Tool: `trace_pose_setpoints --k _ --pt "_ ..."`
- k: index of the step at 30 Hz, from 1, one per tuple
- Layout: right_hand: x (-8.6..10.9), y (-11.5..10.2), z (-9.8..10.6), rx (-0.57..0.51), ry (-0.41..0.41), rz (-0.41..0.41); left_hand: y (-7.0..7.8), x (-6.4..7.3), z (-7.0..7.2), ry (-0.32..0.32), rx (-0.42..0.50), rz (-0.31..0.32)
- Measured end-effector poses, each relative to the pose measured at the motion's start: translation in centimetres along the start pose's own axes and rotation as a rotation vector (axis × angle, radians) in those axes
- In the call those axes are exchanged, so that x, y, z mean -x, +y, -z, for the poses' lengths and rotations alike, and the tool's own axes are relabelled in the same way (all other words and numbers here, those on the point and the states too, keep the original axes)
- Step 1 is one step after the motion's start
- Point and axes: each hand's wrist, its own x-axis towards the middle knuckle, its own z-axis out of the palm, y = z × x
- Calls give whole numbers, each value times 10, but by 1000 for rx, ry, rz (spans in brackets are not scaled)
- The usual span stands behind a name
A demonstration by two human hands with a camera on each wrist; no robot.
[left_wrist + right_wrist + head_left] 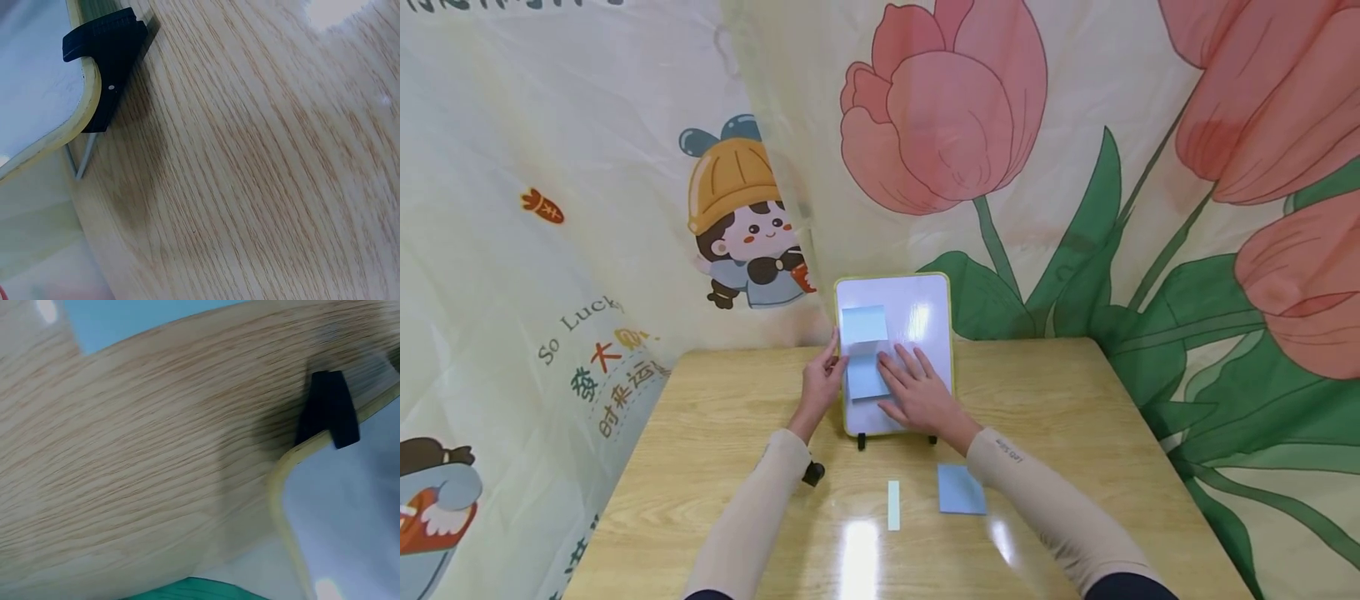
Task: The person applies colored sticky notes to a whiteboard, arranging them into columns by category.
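Observation:
A small whiteboard (pixel 921 304) with a yellow rim stands upright on a stand with black feet (pixel 861 442). Two light blue sticky notes are on its left half, an upper note (pixel 864 323) and a lower note (pixel 862 379). My left hand (pixel 822 383) holds the board's left edge, thumb at the front near the lower note. With spread, straight fingers, my right hand (pixel 917 392) lies against the board, fingertips at the lower note's right edge. Neither hand shows in the wrist views, which catch the board's lower corners and a black foot (pixel 112 69).
On the wooden table (pixel 722 450), a pale green paper strip (pixel 893 505) lies in front of the board. A blue sticky-note pad (pixel 961 489) is beside the right forearm. A black object (pixel 813 474) sits by the left wrist. Printed cloth (pixel 820 242) hangs behind the table.

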Motion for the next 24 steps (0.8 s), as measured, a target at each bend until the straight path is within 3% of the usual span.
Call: trace_pose_setpoints --k 9,20,24 --pt "-20 -17 4 -29 -15 47 -3 0 0 40 -3 -77" --pt "2 5 -1 11 6 11 2 1 -2 28 -24 -51" --pt "8 11 -1 -5 -20 -7 2 1 0 19 -28 -26"
